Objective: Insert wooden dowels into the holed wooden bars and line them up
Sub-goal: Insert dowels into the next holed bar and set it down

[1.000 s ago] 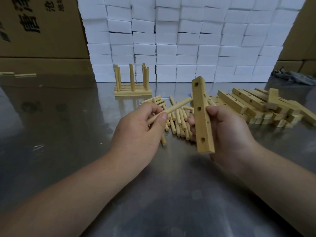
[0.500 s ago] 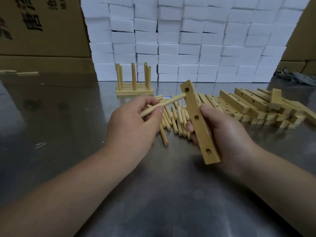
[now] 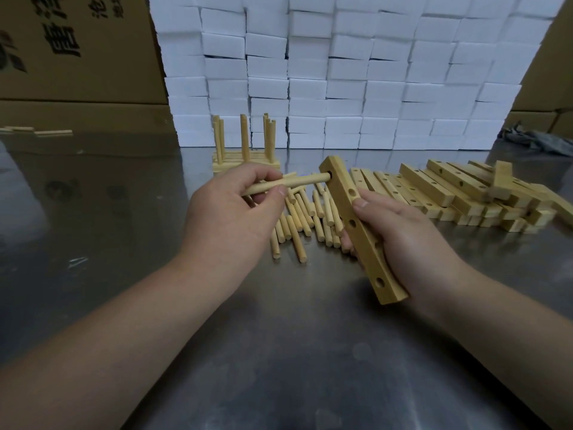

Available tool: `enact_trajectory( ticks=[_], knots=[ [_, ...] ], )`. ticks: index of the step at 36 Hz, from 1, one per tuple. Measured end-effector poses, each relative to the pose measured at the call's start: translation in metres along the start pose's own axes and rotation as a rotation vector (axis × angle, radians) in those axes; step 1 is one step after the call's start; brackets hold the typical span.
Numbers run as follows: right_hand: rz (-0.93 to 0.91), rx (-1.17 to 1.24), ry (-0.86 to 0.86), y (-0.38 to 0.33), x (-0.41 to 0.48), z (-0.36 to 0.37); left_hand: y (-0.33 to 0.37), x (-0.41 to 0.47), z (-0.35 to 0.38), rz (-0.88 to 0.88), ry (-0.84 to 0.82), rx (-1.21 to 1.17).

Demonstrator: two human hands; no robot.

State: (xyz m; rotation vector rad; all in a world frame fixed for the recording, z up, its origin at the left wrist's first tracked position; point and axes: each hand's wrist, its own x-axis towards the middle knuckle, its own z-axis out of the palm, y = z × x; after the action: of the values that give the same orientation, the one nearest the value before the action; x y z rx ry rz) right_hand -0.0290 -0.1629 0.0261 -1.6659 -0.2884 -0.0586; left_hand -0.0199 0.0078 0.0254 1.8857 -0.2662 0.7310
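Dowel [image 3: 288,183], pinched in the left hand [image 3: 229,212], is entering the end hole of the bar [image 3: 359,231] that the right hand [image 3: 400,240] is gripping over mid-bench [image 3: 279,352]. One pegged set [image 3: 245,156] is standing near the far edge. Many loose dowels [image 3: 304,218] and stacked bars [image 3: 465,193] are awaiting assembly.

white boxes [image 3: 341,88] stacked | cardboard cartons [image 3: 77,57] left | grey cloth [image 3: 536,141] right | steel table [image 3: 310,352]
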Motion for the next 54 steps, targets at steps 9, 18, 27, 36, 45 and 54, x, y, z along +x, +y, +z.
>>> enact_trajectory(
  ticks=[9, 18, 27, 36, 45, 54],
  knots=[
    [0.001, -0.066, 0.028, 0.0014, -0.0003, -0.0003, -0.0008, 0.0012, -0.0020, 0.084, 0.007, 0.071],
    [-0.023, -0.090, 0.002, 0.0007, -0.0021, -0.0007, -0.0033, 0.0008, -0.0009, 0.112, 0.007, 0.087],
    [-0.040, -0.099, -0.015, -0.0005, -0.0029, -0.0011, -0.0060, 0.0001, -0.0002, 0.134, -0.020, 0.147],
    [-0.062, -0.148, -0.025, -0.0015, -0.0038, -0.0026, -0.0052, 0.0006, -0.0017, 0.218, -0.047, 0.223],
    [-0.107, -0.195, -0.025, -0.0010, -0.0037, -0.0053, -0.0058, 0.0012, -0.0037, 0.199, -0.097, 0.218],
    [-0.140, -0.225, -0.052, 0.0001, -0.0038, -0.0059, -0.0033, 0.0034, -0.0083, 0.093, -0.178, 0.097]
  ],
)
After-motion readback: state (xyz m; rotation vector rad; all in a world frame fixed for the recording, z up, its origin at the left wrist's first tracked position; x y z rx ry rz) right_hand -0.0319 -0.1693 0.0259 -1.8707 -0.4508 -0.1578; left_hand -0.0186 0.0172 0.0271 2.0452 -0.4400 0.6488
